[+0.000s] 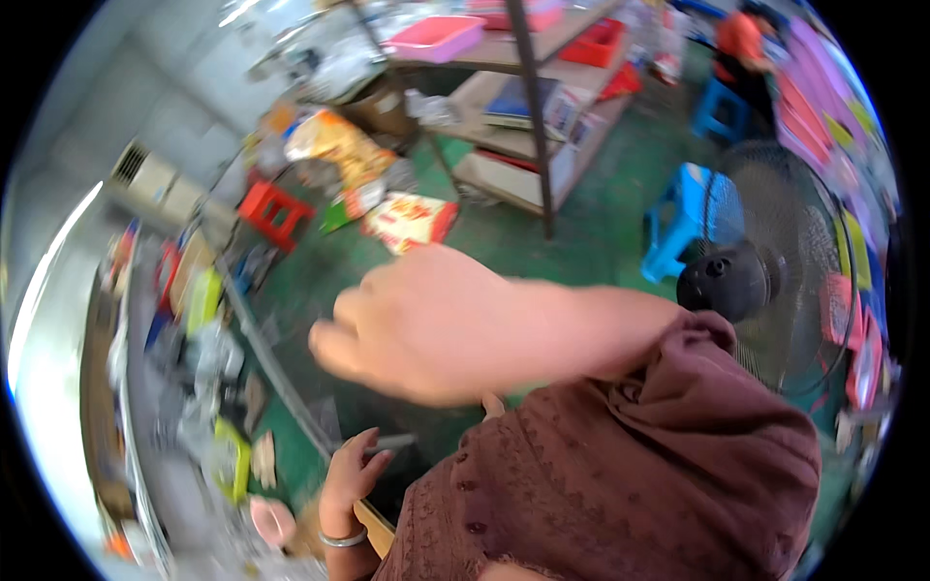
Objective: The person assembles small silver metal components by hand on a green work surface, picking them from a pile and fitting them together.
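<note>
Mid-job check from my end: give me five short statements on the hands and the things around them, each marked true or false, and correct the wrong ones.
1. The left hand has a silvery bracelet at its wrist. True.
2. The right hand lies flat on the floor. False: it is raised, large in the middle of the view, fingers curled.
3. The nearer blue stool shows partly behind the black fan. True.
4. The stool at the left, by the wall, is green. False: that stool is red.
5. A pink basin sits on the shelf rack. True.
</note>
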`<state>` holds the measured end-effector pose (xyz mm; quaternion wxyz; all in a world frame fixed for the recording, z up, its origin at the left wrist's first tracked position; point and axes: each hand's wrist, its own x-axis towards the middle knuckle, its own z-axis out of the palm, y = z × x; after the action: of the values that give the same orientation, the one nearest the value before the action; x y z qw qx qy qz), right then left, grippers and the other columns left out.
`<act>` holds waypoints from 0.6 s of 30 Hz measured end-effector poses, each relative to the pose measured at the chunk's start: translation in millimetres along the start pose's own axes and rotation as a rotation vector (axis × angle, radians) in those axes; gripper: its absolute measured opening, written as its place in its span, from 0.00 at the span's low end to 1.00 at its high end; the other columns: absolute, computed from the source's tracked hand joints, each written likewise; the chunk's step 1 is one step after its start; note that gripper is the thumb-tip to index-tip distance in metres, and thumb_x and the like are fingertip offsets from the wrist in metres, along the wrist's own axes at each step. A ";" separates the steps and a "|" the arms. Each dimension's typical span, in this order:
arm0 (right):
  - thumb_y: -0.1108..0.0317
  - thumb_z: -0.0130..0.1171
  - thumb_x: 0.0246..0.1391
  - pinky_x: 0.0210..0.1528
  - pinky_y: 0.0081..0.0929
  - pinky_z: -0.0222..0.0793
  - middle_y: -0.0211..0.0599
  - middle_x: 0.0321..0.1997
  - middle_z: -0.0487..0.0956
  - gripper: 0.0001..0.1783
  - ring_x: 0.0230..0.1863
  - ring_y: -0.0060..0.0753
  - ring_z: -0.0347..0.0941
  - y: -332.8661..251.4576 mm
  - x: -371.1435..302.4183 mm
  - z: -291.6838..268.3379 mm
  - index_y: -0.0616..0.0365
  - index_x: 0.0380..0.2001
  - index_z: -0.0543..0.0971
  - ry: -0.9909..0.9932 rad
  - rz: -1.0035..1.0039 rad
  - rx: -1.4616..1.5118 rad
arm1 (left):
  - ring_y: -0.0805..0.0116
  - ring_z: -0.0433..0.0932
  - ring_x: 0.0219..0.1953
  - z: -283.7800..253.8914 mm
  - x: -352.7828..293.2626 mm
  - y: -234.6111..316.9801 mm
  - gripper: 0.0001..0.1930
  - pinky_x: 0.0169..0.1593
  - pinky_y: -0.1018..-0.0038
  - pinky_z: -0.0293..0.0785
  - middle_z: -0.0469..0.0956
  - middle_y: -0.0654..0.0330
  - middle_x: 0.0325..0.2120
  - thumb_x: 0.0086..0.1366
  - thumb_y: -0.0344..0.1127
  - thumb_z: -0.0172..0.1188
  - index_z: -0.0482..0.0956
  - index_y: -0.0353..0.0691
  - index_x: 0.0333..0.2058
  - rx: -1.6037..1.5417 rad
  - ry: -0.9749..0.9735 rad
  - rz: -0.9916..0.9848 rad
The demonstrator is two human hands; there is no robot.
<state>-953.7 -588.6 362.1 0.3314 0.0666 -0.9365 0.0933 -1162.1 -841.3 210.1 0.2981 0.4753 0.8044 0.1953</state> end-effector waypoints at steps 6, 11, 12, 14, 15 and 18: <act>0.59 0.60 0.48 0.37 0.44 0.72 0.43 0.31 0.80 0.13 0.38 0.49 0.77 234.4 -38.2 91.2 0.57 0.30 0.80 -0.690 0.823 -0.138 | 0.51 0.76 0.44 -35.5 238.8 -18.3 0.29 0.47 0.63 0.72 0.76 0.44 0.45 0.57 0.46 0.61 0.71 0.34 0.53 0.420 -0.252 0.229; 0.64 0.58 0.41 0.30 0.41 0.70 0.45 0.29 0.80 0.11 0.26 0.46 0.75 362.7 -220.7 121.3 0.60 0.26 0.79 -0.716 1.112 -0.009 | 0.46 0.71 0.52 -18.4 397.8 93.0 0.29 0.54 0.61 0.68 0.73 0.44 0.49 0.59 0.49 0.58 0.69 0.35 0.54 0.474 -0.490 0.521; 0.68 0.56 0.39 0.25 0.38 0.67 0.42 0.24 0.78 0.10 0.20 0.39 0.70 379.2 -260.3 127.6 0.60 0.28 0.79 -0.707 1.223 0.150 | 0.46 0.71 0.52 -8.6 421.9 113.0 0.29 0.54 0.61 0.68 0.73 0.44 0.49 0.59 0.48 0.58 0.69 0.35 0.54 0.508 -0.528 0.601; 0.72 0.56 0.39 0.23 0.32 0.65 0.36 0.23 0.76 0.10 0.20 0.32 0.68 380.3 -281.4 103.5 0.60 0.30 0.80 -0.551 1.693 0.548 | 0.46 0.71 0.52 13.3 459.5 153.9 0.29 0.54 0.61 0.68 0.73 0.44 0.49 0.60 0.48 0.57 0.69 0.34 0.54 0.543 -0.590 0.729; 0.74 0.56 0.40 0.22 0.30 0.65 0.35 0.23 0.76 0.11 0.20 0.31 0.68 400.0 -310.9 103.6 0.60 0.31 0.80 -0.458 1.803 0.684 | 0.46 0.71 0.51 26.7 477.4 181.1 0.29 0.54 0.61 0.68 0.73 0.44 0.49 0.60 0.48 0.57 0.69 0.34 0.54 0.510 -0.600 0.782; 0.76 0.56 0.40 0.22 0.29 0.64 0.35 0.21 0.73 0.06 0.20 0.28 0.66 434.2 -408.7 106.9 0.62 0.27 0.78 -0.320 1.935 0.780 | 0.46 0.73 0.49 72.7 521.0 263.4 0.28 0.53 0.62 0.69 0.73 0.45 0.48 0.61 0.48 0.57 0.69 0.36 0.54 0.454 -0.697 0.941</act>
<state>-784.4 -163.5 -34.9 -0.0558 -0.5954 -0.5286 0.6025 -1135.9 -255.7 160.1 0.3166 0.8657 0.3861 -0.0368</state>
